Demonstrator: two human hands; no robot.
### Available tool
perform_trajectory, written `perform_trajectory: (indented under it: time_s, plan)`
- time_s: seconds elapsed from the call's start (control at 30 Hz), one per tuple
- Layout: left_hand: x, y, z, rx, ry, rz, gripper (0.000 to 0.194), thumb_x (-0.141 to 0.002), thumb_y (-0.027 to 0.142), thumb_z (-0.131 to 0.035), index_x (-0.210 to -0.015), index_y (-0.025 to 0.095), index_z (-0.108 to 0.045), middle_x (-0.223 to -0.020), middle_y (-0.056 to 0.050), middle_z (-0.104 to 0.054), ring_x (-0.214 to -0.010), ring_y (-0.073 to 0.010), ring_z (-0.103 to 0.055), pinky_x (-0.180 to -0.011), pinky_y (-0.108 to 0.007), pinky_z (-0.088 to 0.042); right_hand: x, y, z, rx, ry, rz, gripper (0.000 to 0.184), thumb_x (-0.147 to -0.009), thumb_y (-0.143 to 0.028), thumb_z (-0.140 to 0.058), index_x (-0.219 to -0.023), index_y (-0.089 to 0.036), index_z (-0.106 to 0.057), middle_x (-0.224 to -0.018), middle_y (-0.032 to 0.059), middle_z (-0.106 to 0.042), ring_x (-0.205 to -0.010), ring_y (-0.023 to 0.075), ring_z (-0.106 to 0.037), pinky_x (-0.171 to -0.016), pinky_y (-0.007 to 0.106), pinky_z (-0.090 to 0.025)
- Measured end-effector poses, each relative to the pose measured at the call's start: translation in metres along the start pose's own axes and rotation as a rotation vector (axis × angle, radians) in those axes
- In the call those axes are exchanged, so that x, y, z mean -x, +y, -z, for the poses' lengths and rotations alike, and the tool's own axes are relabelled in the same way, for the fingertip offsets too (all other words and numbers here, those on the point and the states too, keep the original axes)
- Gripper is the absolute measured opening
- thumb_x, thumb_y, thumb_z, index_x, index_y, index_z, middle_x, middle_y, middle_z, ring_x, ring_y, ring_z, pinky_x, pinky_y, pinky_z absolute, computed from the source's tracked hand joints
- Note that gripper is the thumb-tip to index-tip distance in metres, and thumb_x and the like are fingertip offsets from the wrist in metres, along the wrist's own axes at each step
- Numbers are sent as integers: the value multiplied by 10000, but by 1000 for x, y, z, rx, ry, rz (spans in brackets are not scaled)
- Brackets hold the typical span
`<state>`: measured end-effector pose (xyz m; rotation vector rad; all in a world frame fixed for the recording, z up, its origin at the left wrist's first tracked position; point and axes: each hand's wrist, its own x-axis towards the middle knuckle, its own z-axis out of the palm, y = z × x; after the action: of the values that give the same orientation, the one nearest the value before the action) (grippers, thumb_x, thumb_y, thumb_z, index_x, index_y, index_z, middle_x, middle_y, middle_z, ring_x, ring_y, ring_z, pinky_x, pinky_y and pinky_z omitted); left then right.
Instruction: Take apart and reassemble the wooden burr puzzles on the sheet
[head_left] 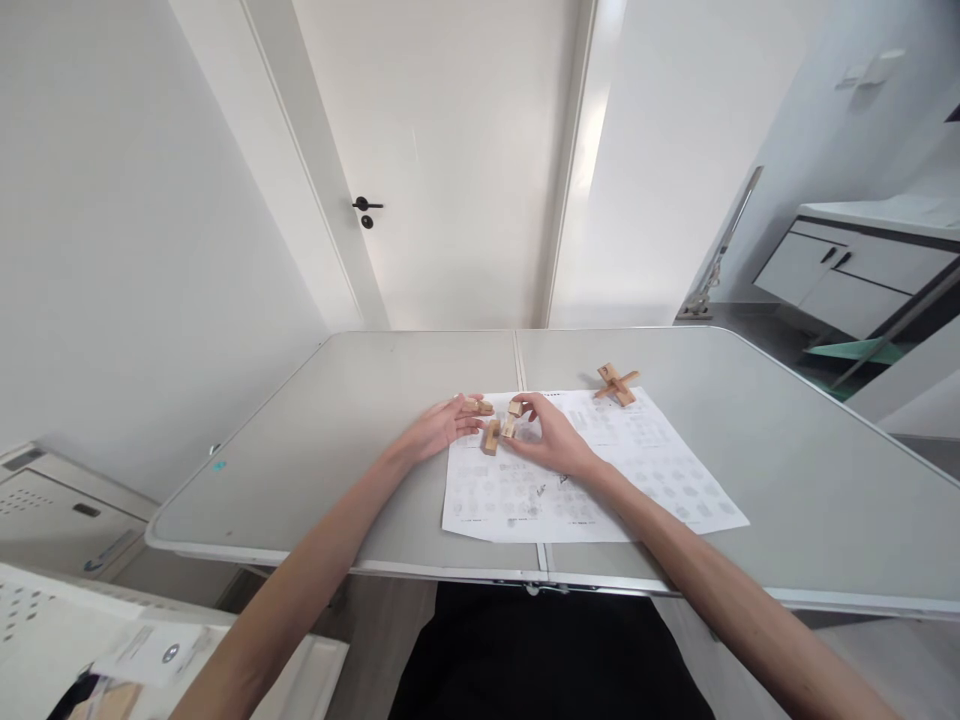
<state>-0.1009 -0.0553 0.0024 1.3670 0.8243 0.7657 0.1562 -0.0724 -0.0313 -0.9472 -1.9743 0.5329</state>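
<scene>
On the white paper [510,508], a left hand [439,430] and a right hand [553,440] with bits of wood

At the paper's far left corner, the left hand is a bit curled, with its fingers apart. A small wood block [478,407] is up against its thumb and fingers, but I cannot tell if they squeeze it. Over the left part of the paper, the right hand pinches a pale wood piece [511,424] between its thumb and fingers. Between the two hands, above the paper's left part, is a short brown block [491,438], near the left fingertips.

At the paper's far right corner sits a cross of wood [617,385], made of crossing sticks. Rows of small gray prints cover the paper.

Under the paper is a gray table [360,400], and it goes out past the paper on all sides. On the near side of the paper is a black-clad lap [540,650]. Past the paper's far edge stands a white door [442,150] with a black handle [367,204]. Far off to the paper's right are a mop [720,250] and a white cabinet [855,262].
</scene>
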Motion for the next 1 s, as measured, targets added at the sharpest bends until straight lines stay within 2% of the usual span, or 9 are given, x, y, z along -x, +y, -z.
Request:
perform_trajectory:
  time_s: [0.17,0.37,0.5,0.7,0.83,1.0]
  plan:
    - [-4,-2,2,104,36,98,758,-960,784,-340,-1298,176,-643,-1326,-183,-688,-1149,-283,-680,-1071,-473,-476,0,0,0,13,11,40,539,-844,-378,-740,-1313,-257,-503,-1165,103,-636,-1028,277,-636,-901,438,-538]
    - [-4,-2,-2,218,22,132,729,-967,760,-355,-1141,149,-712,-1198,-190,-745,-1013,-281,-712,-1062,-498,-462,0,-7,4,12,29,99,575,-882,-361,-706,-1411,-297,-489,-1262,111,-585,-1102,280,-620,-979,456,-530]
    - [-4,1,-7,251,-12,133,687,-992,706,-352,-1149,148,-721,-1263,-183,-726,-1020,-277,-707,-1079,-502,-444,1,-9,3,17,31,126,621,-898,-365,-692,-1469,-324,-454,-1283,110,-563,-1111,280,-618,-995,463,-524]
    - [-3,1,-8,228,8,113,513,-1000,568,-487,-1162,135,-707,-1314,-197,-698,-1017,-264,-691,-1030,-464,-474,-1,-8,1,12,39,86,624,-868,-395,-736,-1416,-273,-463,-1154,104,-599,-1019,279,-625,-892,434,-546]
    - [-4,-6,-9,266,18,93,433,-990,515,-573,-1117,121,-701,-1181,-189,-737,-861,-208,-670,-891,-389,-511,-1,-8,1,15,47,111,581,-871,-405,-739,-1373,-264,-483,-1163,110,-600,-1012,280,-622,-889,440,-546]
    - [-4,-10,-15,257,25,4,366,-944,419,-691,-1089,82,-681,-1060,-157,-721,-773,-152,-631,-767,-312,-469,0,-10,0,13,55,147,584,-879,-379,-739,-1392,-279,-479,-1204,106,-588,-1011,265,-629,-889,439,-553]
